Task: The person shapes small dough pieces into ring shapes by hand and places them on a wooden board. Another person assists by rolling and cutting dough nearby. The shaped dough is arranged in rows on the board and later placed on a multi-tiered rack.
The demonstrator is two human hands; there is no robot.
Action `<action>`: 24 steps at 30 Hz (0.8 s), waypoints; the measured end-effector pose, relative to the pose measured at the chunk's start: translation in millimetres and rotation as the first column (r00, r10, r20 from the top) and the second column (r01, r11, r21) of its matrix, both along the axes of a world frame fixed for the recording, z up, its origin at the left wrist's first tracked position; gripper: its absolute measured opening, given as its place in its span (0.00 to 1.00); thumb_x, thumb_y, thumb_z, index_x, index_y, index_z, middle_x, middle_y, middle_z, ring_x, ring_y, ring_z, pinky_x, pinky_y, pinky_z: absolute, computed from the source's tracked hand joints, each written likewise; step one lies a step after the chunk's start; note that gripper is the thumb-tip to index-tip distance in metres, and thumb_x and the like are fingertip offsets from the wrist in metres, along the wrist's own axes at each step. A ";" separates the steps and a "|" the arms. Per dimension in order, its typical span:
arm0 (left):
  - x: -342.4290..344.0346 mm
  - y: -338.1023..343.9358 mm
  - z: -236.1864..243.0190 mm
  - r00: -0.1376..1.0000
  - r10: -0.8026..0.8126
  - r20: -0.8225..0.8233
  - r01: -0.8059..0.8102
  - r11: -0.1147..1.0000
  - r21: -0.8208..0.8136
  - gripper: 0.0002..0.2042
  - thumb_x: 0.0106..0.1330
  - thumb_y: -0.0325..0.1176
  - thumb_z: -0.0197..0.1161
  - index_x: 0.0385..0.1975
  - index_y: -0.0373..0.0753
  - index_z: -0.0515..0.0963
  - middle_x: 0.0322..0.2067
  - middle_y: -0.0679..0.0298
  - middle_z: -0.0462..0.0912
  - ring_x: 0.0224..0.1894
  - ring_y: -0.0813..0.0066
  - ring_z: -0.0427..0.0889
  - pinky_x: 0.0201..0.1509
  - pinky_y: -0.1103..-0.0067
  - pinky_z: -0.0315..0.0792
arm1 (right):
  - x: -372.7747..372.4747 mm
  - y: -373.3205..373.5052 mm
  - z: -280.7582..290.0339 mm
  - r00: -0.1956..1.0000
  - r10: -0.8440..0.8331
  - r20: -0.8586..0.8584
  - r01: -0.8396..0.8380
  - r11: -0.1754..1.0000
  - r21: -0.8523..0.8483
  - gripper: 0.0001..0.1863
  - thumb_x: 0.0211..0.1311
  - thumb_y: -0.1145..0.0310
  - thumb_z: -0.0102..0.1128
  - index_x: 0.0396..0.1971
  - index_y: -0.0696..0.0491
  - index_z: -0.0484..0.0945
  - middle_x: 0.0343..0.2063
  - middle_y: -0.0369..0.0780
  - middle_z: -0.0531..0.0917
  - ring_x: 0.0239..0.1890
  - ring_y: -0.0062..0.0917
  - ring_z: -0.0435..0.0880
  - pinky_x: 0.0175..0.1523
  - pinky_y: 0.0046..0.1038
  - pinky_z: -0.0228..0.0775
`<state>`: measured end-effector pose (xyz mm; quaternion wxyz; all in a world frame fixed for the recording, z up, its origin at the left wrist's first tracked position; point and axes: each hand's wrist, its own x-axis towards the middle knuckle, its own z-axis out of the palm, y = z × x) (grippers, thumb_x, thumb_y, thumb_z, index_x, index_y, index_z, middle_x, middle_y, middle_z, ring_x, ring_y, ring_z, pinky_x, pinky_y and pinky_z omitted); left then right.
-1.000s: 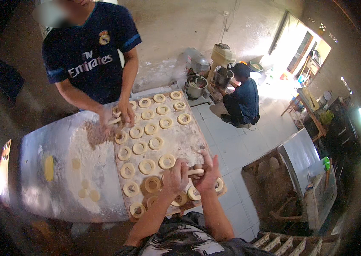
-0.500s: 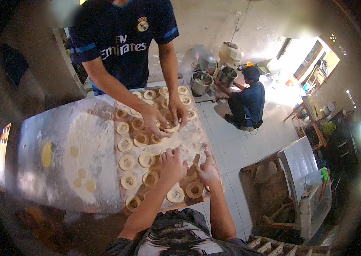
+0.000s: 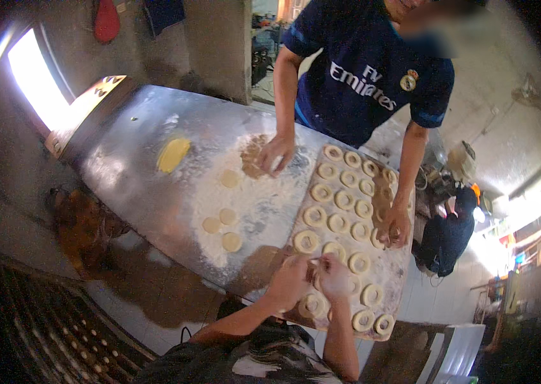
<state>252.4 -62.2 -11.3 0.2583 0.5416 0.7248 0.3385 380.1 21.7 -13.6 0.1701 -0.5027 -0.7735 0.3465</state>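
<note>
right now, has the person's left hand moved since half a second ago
Yes, leftward: against the floured board, the left hand went from over its middle to its left edge.

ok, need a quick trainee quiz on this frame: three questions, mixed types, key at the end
1. How many flat dough discs lie on the metal table?
2. True or false: both of the co-worker's hands are over the board of dough rings.
3. The wearer's left hand and right hand are: A) far apart, B) close together, C) crossed at the wrists.

Key: 1. Four. 2. False; one is over the metal table. 3. B.
</note>
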 end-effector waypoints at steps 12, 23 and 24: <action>-201.5 -100.6 -32.4 0.916 0.393 0.084 -0.356 0.891 -0.283 0.20 0.67 0.35 0.60 0.54 0.31 0.71 0.40 0.41 0.83 0.43 0.42 0.83 0.45 0.59 0.77 | -237.7 -21.7 -6.3 0.759 0.647 0.068 -0.614 0.747 -0.254 0.15 0.60 0.62 0.63 0.39 0.55 0.72 0.38 0.44 0.79 0.39 0.37 0.81 0.42 0.38 0.72; -239.5 -81.9 44.0 0.910 0.155 0.384 -0.245 0.949 0.196 0.13 0.58 0.32 0.70 0.40 0.32 0.81 0.30 0.52 0.84 0.33 0.60 0.85 0.40 0.72 0.78 | -223.3 -41.4 36.7 0.765 0.100 -0.636 -0.468 0.764 -0.444 0.26 0.57 0.75 0.66 0.54 0.52 0.65 0.39 0.38 0.75 0.40 0.24 0.78 0.43 0.30 0.72; -240.8 -76.6 48.8 0.931 0.127 0.341 -0.210 0.952 0.220 0.12 0.57 0.29 0.70 0.39 0.32 0.81 0.30 0.53 0.84 0.33 0.60 0.85 0.40 0.72 0.77 | -228.0 -40.9 30.7 0.852 0.191 -0.488 -0.313 0.932 -0.183 0.28 0.56 0.76 0.66 0.56 0.52 0.64 0.40 0.39 0.75 0.41 0.26 0.78 0.44 0.31 0.72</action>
